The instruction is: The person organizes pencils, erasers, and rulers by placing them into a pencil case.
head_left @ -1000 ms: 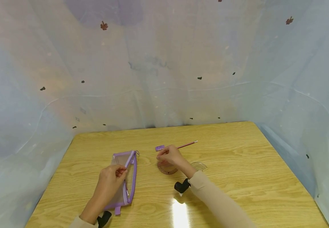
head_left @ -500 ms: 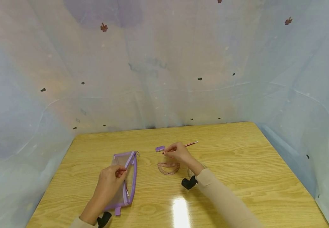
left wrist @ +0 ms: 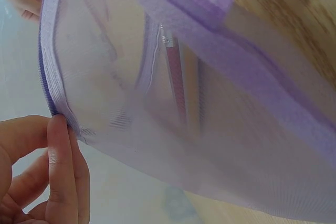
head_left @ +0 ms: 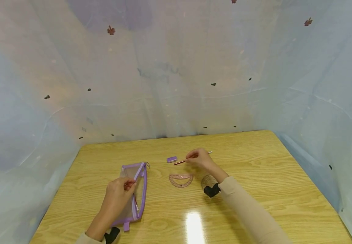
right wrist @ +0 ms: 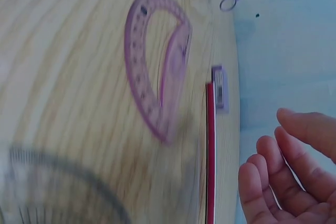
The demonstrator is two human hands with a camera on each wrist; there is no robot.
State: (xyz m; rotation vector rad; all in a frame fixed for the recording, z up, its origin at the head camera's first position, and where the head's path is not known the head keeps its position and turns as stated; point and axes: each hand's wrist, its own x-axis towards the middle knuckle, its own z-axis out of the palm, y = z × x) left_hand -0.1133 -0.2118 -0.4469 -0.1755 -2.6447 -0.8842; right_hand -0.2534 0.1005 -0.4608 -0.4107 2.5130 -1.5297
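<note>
My left hand (head_left: 119, 191) pinches the zipper edge of a purple mesh pencil case (head_left: 145, 191), holding its mouth apart. In the left wrist view, thumb and fingers (left wrist: 60, 166) grip that edge, and a red pencil (left wrist: 176, 80) shows through the mesh inside. My right hand (head_left: 200, 158) hovers over another red pencil (head_left: 179, 162) lying on the table. From the right wrist view, its bent fingers (right wrist: 270, 153) and thumb stand a little apart with nothing between them, beside the pencil (right wrist: 211, 150). The head view hides the pencil's middle behind this hand.
A purple eraser (head_left: 171, 159) lies by the pencil's near tip. Closer to me is a pink protractor (head_left: 181, 185). A clear protractor (head_left: 207, 181) sits partly beneath my right wrist and its black camera mount (head_left: 211, 190). A pale curtain (head_left: 163, 67) surrounds the wooden table (head_left: 255, 203).
My right hand has moved right and slightly away from me, from above the pink protractor to along the pencil, uncovering that protractor and the pencil's tip. My left hand keeps its grip.
</note>
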